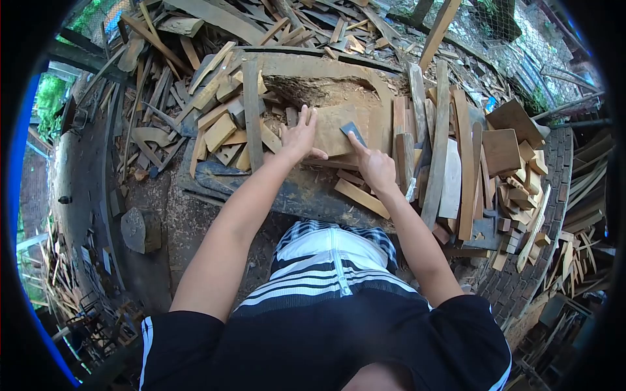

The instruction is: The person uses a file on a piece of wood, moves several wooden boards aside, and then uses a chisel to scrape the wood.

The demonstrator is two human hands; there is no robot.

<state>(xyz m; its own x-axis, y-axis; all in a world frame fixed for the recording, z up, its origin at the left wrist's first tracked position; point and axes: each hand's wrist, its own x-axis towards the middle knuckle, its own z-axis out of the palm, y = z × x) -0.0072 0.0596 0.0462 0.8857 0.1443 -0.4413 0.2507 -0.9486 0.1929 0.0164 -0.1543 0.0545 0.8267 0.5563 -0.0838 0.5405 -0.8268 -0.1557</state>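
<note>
A flat, light-brown wooden board (334, 133) lies on a larger worn slab of wood in front of me. My left hand (298, 135) rests along the board's left edge, its fingers stretched out and its thumb spread towards the near edge. On the board's right part is a small dark grey rectangular sheet (353, 133) that looks like sandpaper. My right hand (377, 169) holds it against the wood, index finger extended onto it and the other fingers curled. The underside of the sheet is hidden.
The slab (375, 81) has a rough hollow at its back. Wood blocks (220, 132) crowd the left, beside an upright strip (252, 117). Long planks (435, 150) and stacked offcuts (521, 195) fill the right. A stump (141, 230) stands lower left. Scrap wood heaps lie behind.
</note>
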